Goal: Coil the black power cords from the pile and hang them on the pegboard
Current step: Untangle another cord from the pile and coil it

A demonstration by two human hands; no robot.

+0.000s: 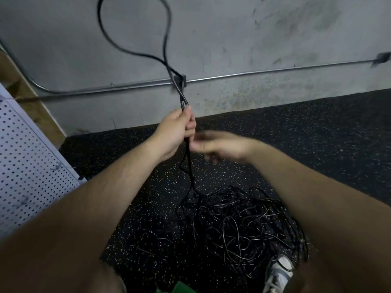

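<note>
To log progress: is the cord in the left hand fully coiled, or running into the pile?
Not fully coiled: the left hand grips one loop, and the cord below it drops into the pile.

Workshop or garage, concrete wall [232, 28], metal conduit [254, 74], pegboard [27, 166], speckled rubber floor [296, 134]
</note>
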